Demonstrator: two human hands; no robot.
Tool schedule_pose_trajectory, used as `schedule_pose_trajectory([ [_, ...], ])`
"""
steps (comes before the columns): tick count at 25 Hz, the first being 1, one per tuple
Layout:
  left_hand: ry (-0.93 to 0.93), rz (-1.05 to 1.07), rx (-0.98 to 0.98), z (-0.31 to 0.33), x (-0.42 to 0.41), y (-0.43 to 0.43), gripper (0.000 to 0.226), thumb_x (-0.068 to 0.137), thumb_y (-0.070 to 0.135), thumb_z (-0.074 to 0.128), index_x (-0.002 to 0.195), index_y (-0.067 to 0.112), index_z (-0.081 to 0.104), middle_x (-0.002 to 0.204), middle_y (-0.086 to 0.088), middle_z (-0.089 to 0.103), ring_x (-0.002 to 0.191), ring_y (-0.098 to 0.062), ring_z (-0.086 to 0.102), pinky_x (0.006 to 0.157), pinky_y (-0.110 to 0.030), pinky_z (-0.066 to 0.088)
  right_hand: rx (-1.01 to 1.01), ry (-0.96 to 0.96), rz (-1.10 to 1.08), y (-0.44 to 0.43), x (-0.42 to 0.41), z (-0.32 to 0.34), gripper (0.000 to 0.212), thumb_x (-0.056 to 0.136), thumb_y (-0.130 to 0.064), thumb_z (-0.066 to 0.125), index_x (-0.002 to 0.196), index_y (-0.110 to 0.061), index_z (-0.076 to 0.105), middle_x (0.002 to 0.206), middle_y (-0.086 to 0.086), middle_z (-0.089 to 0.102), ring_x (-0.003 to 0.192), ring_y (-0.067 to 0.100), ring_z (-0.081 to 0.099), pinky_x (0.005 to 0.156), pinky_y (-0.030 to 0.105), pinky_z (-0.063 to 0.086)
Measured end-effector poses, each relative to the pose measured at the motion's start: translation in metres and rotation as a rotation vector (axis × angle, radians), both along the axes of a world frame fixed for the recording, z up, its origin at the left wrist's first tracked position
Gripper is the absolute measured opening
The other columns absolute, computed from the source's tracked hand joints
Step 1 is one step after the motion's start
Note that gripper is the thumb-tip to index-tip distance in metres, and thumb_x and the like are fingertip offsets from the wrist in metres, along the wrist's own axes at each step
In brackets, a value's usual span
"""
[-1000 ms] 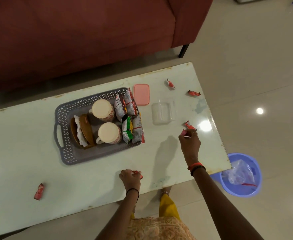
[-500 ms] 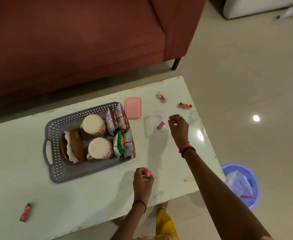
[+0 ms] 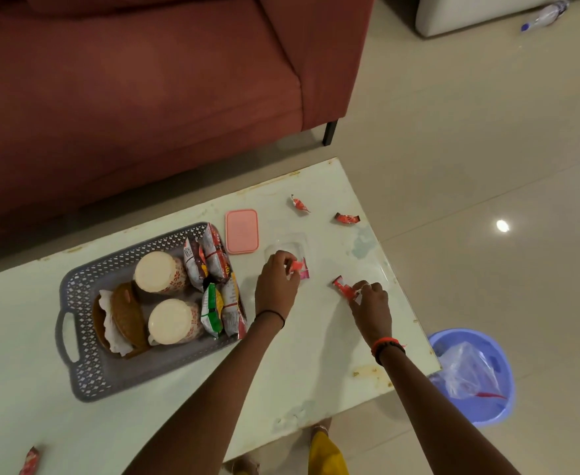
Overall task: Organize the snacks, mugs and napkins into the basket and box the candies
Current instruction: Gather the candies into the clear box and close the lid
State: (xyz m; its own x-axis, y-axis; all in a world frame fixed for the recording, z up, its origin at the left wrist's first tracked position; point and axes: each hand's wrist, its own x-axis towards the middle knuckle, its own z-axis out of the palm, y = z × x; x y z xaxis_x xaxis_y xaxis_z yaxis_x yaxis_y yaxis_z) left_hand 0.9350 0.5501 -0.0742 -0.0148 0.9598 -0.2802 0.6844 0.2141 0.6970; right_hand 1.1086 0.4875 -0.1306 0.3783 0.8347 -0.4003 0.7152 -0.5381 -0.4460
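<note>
Fingers [image 3: 281, 262] of the left hand [image 3: 276, 282] pinched a small red wrapped candy [image 3: 297, 267] just above the clear plastic box [image 3: 283, 248]. The right hand [image 3: 370, 303] gripped the near end of another red candy [image 3: 342, 289] on the white table [image 3: 178, 406], its long axis slanting away-left towards that box

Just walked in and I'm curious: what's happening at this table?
A person is tidying a table. The left hand holds a red candy at the open clear box, which has a pink candy in it; the pink lid lies beside it. The right hand pinches a second candy lying on the table. Mugs, snack packets and napkins sit in the grey basket. Other loose candies await.
</note>
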Motion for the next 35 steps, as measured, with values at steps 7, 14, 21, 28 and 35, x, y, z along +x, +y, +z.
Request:
schedule_pose_trajectory([
  [7,0.158,-0.089,0.005,-0.014,-0.009,0.022,0.039,0.081,0.034,0.065,0.113,0.019,0.051,0.114,-0.003,0.058,0.098,-0.024,0.059,0.089,-0.042,0.040,-0.057,-0.017,0.027,0.013,0.001,-0.003,0.017,0.080,-0.011,0.055,0.095,-0.004,0.056,0.096,0.011,0.060,0.095,0.029,0.053,0.066,0.036,0.049],
  [14,0.109,0.075,0.070,-0.014,-0.030,0.051,0.025,0.091,0.027,0.052,0.109,0.010,0.056,0.112,-0.010,0.060,0.094,-0.030,0.062,0.083,-0.042,0.052,0.136,0.076,0.056,0.053,-0.026,0.022,0.019,0.077,-0.034,0.064,0.084,-0.017,0.059,0.093,-0.003,0.059,0.088,0.014,0.052,0.066,0.022,0.041],
  [21,0.159,0.057,0.113,-0.014,-0.032,0.092,0.026,0.093,0.026,0.049,0.110,0.008,0.056,0.114,-0.013,0.061,0.098,-0.030,0.060,0.084,-0.044,0.053,0.167,-0.005,0.410,0.094,-0.051,0.039,0.037,0.083,-0.042,0.063,0.104,-0.011,0.062,0.100,0.005,0.065,0.094,0.022,0.057,0.071,0.031,0.049],
  [28,0.464,-0.357,0.281,-0.025,-0.015,0.144,0.025,0.094,0.020,0.046,0.116,0.014,0.056,0.132,-0.006,0.052,0.116,-0.023,0.053,0.097,-0.035,0.045,0.199,-0.135,0.239,0.133,0.013,0.026,0.042,0.086,0.005,0.044,0.125,-0.003,0.055,0.123,0.014,0.058,0.112,0.032,0.050,0.090,0.036,0.045],
  [35,0.651,-0.687,0.294,-0.057,0.009,0.169,0.039,0.092,0.009,0.044,0.129,0.022,0.045,0.140,-0.002,0.046,0.124,-0.023,0.047,0.100,-0.036,0.037,0.166,-0.179,0.500,0.146,0.023,0.006,0.058,0.078,0.018,0.039,0.130,-0.006,0.052,0.127,0.012,0.055,0.114,0.032,0.048,0.094,0.036,0.045],
])
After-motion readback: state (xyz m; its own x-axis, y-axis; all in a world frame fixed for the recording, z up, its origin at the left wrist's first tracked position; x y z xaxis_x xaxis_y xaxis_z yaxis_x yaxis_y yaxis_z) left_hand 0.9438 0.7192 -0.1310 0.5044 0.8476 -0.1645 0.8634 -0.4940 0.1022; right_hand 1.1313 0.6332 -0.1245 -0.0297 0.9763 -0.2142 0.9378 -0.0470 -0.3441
